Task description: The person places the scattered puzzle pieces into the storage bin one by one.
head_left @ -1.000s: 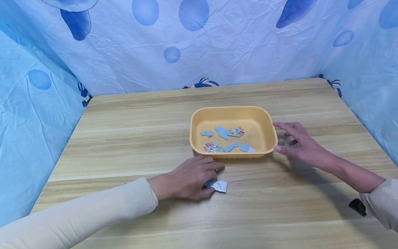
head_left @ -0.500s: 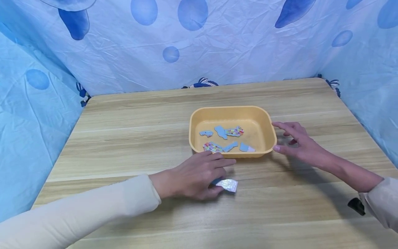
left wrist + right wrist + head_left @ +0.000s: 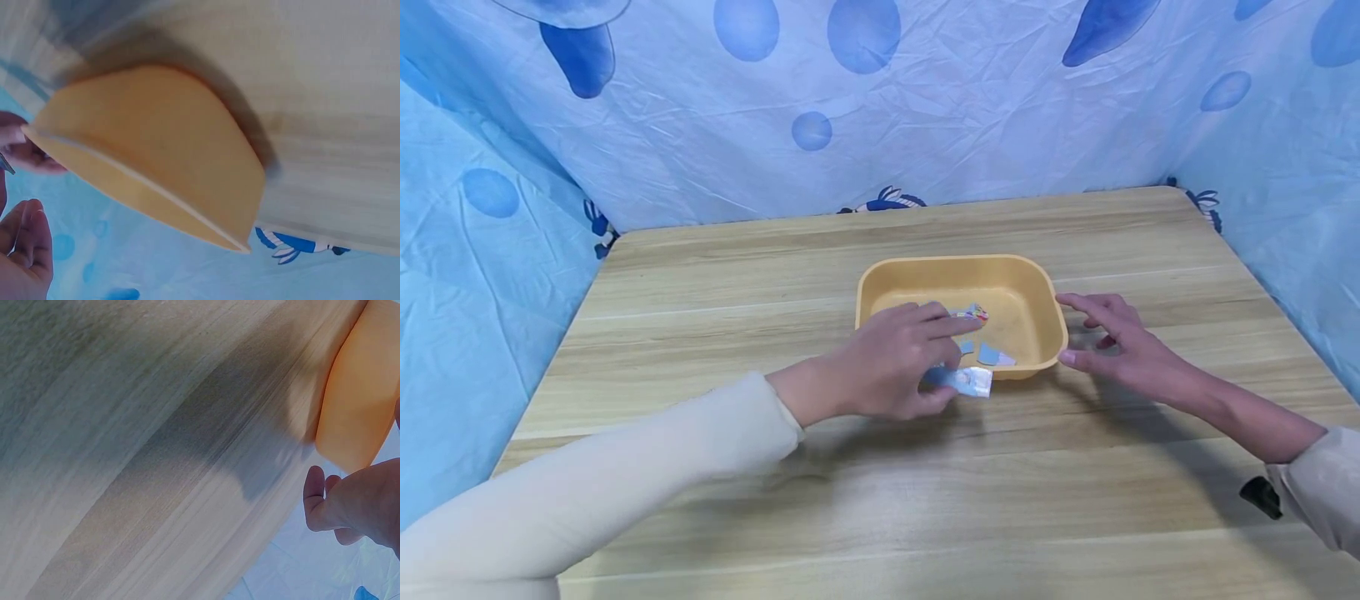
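My left hand [image 3: 891, 362] pinches a flat jigsaw puzzle piece [image 3: 967, 382], light blue with a pale shiny end, between thumb and fingers, over the near rim of a yellow-orange tray [image 3: 955, 258]. Inside the tray, a blue-and-pink piece [image 3: 996, 356] and part of a multicoloured piece [image 3: 977, 314] show; my left hand covers others. At the tray's right end, my right hand [image 3: 1116, 342] touches the rim with index fingertip and thumb spread apart. The left wrist view shows the tray's outer wall [image 3: 169, 119] and my left fingers [image 3: 40, 234] at the left edge.
The tray stands on a light wood-grain table [image 3: 715, 317]. Blue patterned cloth [image 3: 700, 125] hangs behind the table and along both sides. A small black object [image 3: 1262, 497] is by my right sleeve.
My left hand has lifted the puzzle piece off the table and carried it right and away from me, up to the tray's near rim. The right hand and the tray keep their places.
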Motion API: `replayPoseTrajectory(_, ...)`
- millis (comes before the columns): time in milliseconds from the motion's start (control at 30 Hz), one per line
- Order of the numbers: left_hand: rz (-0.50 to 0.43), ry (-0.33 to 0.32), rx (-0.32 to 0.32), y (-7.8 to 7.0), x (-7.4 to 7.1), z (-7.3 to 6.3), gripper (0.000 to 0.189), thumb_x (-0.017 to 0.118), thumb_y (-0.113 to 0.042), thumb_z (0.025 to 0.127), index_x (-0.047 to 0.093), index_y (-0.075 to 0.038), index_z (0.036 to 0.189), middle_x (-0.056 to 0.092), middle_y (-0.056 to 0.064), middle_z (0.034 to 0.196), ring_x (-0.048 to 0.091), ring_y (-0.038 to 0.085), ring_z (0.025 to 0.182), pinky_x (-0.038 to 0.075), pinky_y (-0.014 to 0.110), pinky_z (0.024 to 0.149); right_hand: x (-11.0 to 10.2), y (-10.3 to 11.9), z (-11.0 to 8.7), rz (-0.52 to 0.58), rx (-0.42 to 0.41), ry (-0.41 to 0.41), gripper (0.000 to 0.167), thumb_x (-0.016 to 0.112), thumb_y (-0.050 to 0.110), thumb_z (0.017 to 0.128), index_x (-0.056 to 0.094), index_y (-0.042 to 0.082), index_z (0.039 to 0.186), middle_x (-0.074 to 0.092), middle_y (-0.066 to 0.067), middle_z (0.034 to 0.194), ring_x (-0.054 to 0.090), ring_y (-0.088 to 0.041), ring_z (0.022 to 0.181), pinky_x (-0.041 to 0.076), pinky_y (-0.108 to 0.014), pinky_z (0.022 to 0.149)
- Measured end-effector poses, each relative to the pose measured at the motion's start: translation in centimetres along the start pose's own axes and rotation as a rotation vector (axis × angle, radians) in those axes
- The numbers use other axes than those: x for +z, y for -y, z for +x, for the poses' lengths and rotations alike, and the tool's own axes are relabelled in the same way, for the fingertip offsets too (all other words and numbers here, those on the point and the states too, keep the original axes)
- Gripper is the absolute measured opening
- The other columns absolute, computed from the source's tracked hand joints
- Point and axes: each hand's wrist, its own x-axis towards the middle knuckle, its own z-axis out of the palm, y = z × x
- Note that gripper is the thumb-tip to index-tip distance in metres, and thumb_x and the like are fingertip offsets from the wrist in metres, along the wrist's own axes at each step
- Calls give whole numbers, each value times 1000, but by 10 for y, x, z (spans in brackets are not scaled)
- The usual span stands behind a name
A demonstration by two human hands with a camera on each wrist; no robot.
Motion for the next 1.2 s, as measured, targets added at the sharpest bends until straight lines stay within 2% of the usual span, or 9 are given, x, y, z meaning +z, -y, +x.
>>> replayPoseTrajectory(167,-33,35,-55,11,-1,14,16,72,-29,79,66,-15,80,61,5,130,57,17,100,45,28,81,-1,1,0,-3,9,2,74,70,22,90,30,20,152,30,-20,137,34,-36,116,39,-48,84)
replayPoseTrajectory(267,-59,74,-83,15,-3,22,16,72,-29,80,67,-14,81,61,7,130,58,18,104,44,27,85,-1,1,0,-3,7,1,74,70,22,89,30,20,152,30,-20,137,34,-36,116,39,-48,84)
replayPoseTrajectory(467,-89,98,-125,23,-5,33,17,72,-29,81,69,-12,82,60,9,130,58,19,108,44,27,90,-1,0,0,-5,14,6,75,70,23,89,29,20,152,29,-20,138,33,-37,117,40,-48,84)
replayPoseTrajectory(600,-77,123,-162,30,-5,40,16,71,-28,82,69,-12,81,59,9,132,57,21,113,43,31,94,-1,0,0,-1,-3,0,74,69,21,89,30,20,152,30,-19,137,34,-34,116,40,-46,84)
replayPoseTrajectory(667,-52,139,-166,34,-3,43,16,70,-29,82,69,-13,80,59,9,132,57,23,114,44,33,91,-1,-1,0,-1,-13,-4,73,70,21,89,31,20,151,31,-19,137,34,-33,115,40,-44,83)
replayPoseTrajectory(733,-18,155,-159,37,-2,48,17,68,-30,83,69,-13,80,59,9,132,58,24,111,46,34,82,-1,-1,0,-3,-17,-5,73,70,20,89,31,20,151,31,-19,137,34,-33,115,40,-43,82)
replayPoseTrajectory(867,17,222,-172,43,3,57,18,65,-32,84,68,-15,82,56,8,135,56,21,107,44,34,78,-2,-1,-1,-4,-5,-2,73,69,21,90,30,20,151,30,-19,137,34,-33,115,40,-43,83)
replayPoseTrajectory(1000,7,310,-210,46,7,66,18,64,-34,86,67,-17,82,56,5,137,54,20,111,41,34,84,-1,0,-1,7,10,7,73,69,22,90,29,20,152,30,-19,137,34,-35,116,40,-44,84)
replayPoseTrajectory(1200,5,400,-233,46,13,79,20,67,-37,85,69,-17,83,58,2,133,53,19,117,38,33,88,-1,1,-1,7,30,23,75,69,24,90,27,22,153,28,-19,139,34,-38,119,40,-47,85)
